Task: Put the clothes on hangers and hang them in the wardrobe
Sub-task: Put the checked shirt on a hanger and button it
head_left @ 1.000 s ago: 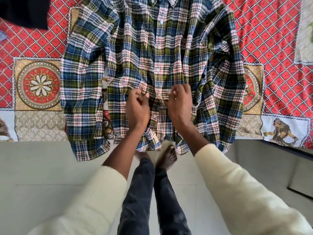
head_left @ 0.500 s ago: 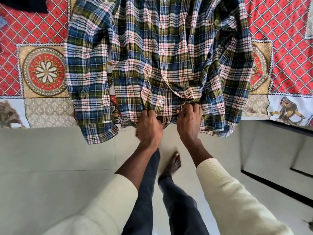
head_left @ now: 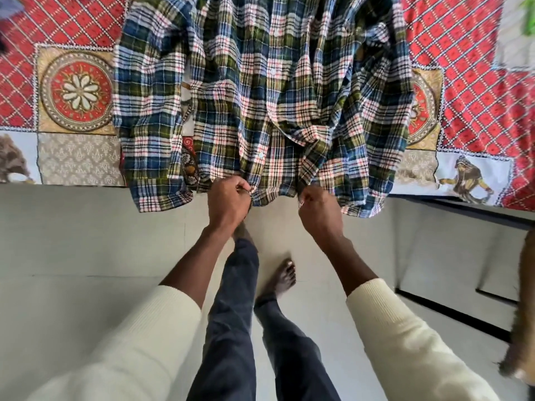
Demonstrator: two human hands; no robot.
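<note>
A blue, green and white plaid shirt [head_left: 260, 91] lies spread front-up on the bed, its hem hanging over the near edge and its collar out of view at the top. My left hand [head_left: 228, 202] pinches the hem left of the button placket. My right hand [head_left: 317, 208] grips the hem on the other side, a hand's width away. The fabric bunches into folds above my right hand. No hanger or wardrobe is in view.
A red patterned bedspread [head_left: 469, 82] covers the bed across the top. Pale floor tiles [head_left: 72, 256] lie below, where my bare feet stand. A dark-framed panel [head_left: 451, 314] runs along the floor at the right. A dark garment's corner [head_left: 5, 30] shows at top left.
Both hands slid down the shirt front from mid-placket to the hem and moved apart. The shirt has shifted up in the frame and its lower part is more bunched.
</note>
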